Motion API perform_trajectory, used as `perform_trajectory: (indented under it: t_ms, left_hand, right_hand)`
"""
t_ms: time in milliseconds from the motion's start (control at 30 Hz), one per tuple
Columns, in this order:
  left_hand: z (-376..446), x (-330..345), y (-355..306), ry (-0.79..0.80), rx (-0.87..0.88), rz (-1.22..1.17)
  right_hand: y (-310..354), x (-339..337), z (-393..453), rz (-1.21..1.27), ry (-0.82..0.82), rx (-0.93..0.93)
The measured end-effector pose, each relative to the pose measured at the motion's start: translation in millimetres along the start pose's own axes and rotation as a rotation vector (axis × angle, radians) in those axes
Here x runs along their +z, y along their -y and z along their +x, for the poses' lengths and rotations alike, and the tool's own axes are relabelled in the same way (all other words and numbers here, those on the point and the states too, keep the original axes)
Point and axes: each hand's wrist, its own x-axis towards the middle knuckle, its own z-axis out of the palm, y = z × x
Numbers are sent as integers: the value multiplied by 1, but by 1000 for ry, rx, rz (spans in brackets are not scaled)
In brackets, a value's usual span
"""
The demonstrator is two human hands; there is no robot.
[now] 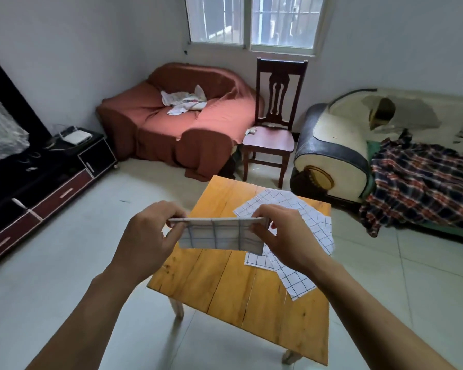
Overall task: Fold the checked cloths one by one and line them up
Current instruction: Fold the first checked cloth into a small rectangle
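**One cloth mid-fold, pile waiting**

Head view: my left hand (147,236) and right hand (281,233) each pinch an end of the folded checked cloth (219,236). Beyond my right grip, unfolded checked cloths (300,236) lie on the bench (225,284); none lined up yet.

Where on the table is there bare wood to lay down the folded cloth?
The wooden table is bare along its left half and near edge, bordered on the right by the loose checked cloths. That right side is crowded. Both hands, left hand and right hand, hold the folded cloth above it.
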Motion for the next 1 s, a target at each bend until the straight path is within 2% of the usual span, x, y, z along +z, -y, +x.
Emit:
perform_trajectory:
  t_ms: [233,467,633,833,1000]
  left_hand:
    - [-34,-42,69,-37,-79,9]
    - [-66,-109,178,-106,-146,-36]
    - [-70,-153,252,-90,-149,-36]
    - [-33,-160,318,-44,-120,-67]
    - [12,-145,371,-19,-156,-57]
  right_hand:
    - [53,61,35,36,37,-46]
    - [139,149,91,40,44,-77]
    - [184,206,133,20,69,-71]
    - [192,244,186,35,51,-4]
    - [178,283,249,159,-15,68]
